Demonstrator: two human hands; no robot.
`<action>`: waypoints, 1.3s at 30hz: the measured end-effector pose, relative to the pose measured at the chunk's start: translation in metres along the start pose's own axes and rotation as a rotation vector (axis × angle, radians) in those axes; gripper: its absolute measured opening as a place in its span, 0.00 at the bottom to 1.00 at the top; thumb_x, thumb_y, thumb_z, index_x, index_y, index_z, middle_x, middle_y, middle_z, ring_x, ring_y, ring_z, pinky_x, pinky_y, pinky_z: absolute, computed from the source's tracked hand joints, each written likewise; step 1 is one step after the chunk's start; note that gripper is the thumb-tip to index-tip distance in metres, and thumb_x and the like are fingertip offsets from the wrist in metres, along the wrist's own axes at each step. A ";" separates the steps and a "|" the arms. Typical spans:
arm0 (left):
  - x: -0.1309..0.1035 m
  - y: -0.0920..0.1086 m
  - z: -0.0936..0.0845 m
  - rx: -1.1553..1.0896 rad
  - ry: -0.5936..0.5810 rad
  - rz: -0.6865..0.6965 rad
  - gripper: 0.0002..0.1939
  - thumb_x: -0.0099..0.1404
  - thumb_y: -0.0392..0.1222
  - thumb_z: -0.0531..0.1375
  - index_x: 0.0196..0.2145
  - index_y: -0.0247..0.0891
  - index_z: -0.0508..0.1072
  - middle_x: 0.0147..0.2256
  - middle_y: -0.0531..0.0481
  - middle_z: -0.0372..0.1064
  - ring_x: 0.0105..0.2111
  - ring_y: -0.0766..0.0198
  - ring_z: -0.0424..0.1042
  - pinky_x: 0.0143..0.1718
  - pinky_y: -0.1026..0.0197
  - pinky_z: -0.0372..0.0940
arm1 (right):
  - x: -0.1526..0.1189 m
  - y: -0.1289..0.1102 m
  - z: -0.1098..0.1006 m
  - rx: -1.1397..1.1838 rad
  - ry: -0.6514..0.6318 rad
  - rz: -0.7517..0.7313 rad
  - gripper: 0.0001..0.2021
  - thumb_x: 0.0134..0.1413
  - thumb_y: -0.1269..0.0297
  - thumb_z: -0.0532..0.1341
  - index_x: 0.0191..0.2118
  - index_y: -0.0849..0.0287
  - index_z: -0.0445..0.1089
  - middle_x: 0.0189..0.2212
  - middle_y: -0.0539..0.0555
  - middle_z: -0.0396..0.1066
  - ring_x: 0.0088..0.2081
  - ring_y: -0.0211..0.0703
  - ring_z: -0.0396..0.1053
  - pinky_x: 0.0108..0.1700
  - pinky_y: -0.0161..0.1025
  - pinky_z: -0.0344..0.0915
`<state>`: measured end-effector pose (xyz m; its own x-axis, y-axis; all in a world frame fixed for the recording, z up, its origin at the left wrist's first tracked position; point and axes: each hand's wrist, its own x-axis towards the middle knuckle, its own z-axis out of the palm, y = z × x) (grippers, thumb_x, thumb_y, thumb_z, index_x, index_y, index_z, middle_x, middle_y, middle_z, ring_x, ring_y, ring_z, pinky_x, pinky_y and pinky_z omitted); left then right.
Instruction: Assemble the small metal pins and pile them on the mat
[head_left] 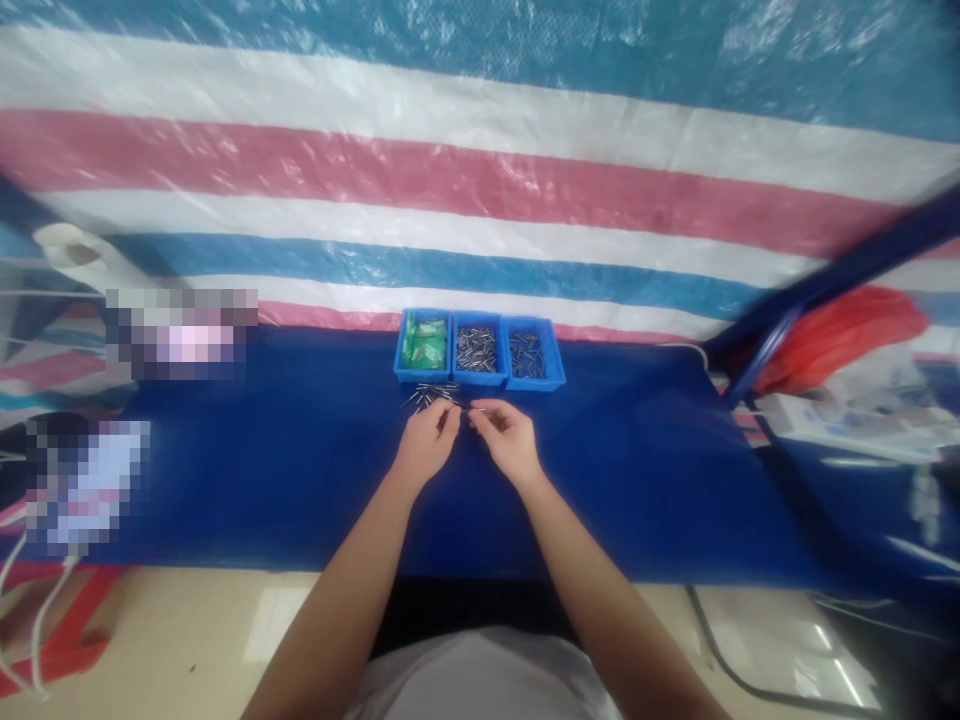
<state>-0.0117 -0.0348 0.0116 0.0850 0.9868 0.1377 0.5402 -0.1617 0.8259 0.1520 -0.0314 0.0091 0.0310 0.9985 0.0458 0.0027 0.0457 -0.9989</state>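
My left hand [429, 442] and my right hand [511, 436] meet just in front of the blue bins, each closed in a pinch. Between their fingertips runs a small thin dark metal piece [465, 408]; its exact kind is too small to make out. Behind my left fingers a loose pile of slim metal pieces [424, 393] lies on the blue table, partly hidden by the hand. The middle blue bin [480, 379] holds many shiny slim metal pieces, and the right blue bin [537, 383] has fewer, darker ones. Green plastic packets [424, 348] fill the left blue bin [414, 377].
A blue cover lies over the table [285, 460], with a striped sheet [480, 200] behind it. At the left edge is a blurred-out object with a white cable [45, 610]. A red bag [840, 335] and a white box [817, 420] stand beyond the right post.
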 end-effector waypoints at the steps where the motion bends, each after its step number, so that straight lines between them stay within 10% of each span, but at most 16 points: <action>1: 0.000 0.000 0.000 0.004 0.006 0.000 0.16 0.74 0.52 0.51 0.35 0.40 0.72 0.27 0.53 0.73 0.27 0.66 0.71 0.34 0.63 0.63 | 0.000 0.000 0.000 0.001 0.000 0.001 0.18 0.51 0.48 0.71 0.41 0.57 0.78 0.31 0.54 0.79 0.33 0.46 0.78 0.41 0.45 0.77; 15: 0.000 -0.003 0.002 -0.176 0.056 -0.015 0.14 0.71 0.51 0.57 0.48 0.42 0.73 0.29 0.53 0.75 0.29 0.65 0.75 0.36 0.63 0.68 | 0.003 0.001 -0.001 0.056 0.063 0.021 0.19 0.51 0.47 0.70 0.39 0.59 0.78 0.33 0.56 0.80 0.32 0.44 0.77 0.38 0.43 0.76; 29: 0.000 0.000 -0.002 -0.115 0.030 -0.009 0.20 0.74 0.53 0.52 0.27 0.39 0.68 0.23 0.54 0.70 0.24 0.67 0.70 0.32 0.64 0.63 | 0.000 -0.002 0.001 0.058 0.021 -0.005 0.17 0.52 0.49 0.70 0.40 0.58 0.79 0.31 0.56 0.80 0.32 0.44 0.77 0.38 0.43 0.76; 34: 0.000 -0.003 0.000 -0.194 0.036 0.000 0.14 0.70 0.52 0.58 0.46 0.42 0.74 0.29 0.54 0.75 0.28 0.65 0.75 0.35 0.63 0.68 | 0.001 -0.001 0.001 0.063 0.029 -0.009 0.17 0.52 0.49 0.70 0.39 0.58 0.79 0.32 0.56 0.80 0.32 0.44 0.77 0.39 0.44 0.76; 39: -0.001 -0.003 0.001 -0.171 0.039 0.020 0.13 0.71 0.51 0.57 0.43 0.42 0.76 0.29 0.53 0.74 0.27 0.66 0.74 0.35 0.63 0.67 | 0.001 0.000 0.000 0.037 0.024 -0.016 0.17 0.53 0.49 0.69 0.39 0.58 0.79 0.32 0.56 0.80 0.32 0.44 0.77 0.39 0.44 0.76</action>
<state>-0.0124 -0.0349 0.0089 0.0601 0.9830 0.1738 0.3885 -0.1834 0.9030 0.1525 -0.0305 0.0093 0.0553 0.9966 0.0617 -0.0333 0.0636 -0.9974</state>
